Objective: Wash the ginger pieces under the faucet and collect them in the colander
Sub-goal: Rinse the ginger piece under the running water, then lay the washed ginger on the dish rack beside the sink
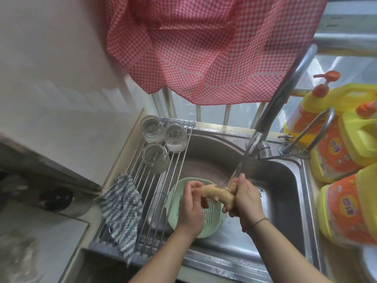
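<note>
We are holding one knobby ginger (214,194) piece over the sink (285,180), with both hands closed on it. Our left hand (191,209) is gripping its left end, fingers curled round it, and our right hand (244,201) is clamping its right end, where the piece bends downward. A thin cord bracelet (257,222) is sitting on the right wrist.

Water (244,154) is running from the faucet (285,92) in a slanted stream and is landing on the right end of the ginger, just at our right thumb.

The colander (212,223), pale green with rows of small holes, is sitting in the sink directly beneath our left hand and the ginger. Our hands are hiding much of its inside, so we cannot tell whether any pieces are lying in it.

A wire rack (155,193) is lying across the left part of the sink. Three glasses (175,136) are standing on its far end, close together, and a striped cloth (122,211) is draped over its near left side.

To the right of the sink, yellow bottles (334,158) with orange labels are crowding the worktop (319,186). A red checked cloth (204,48) is hanging above the sink, in front of the window.
</note>
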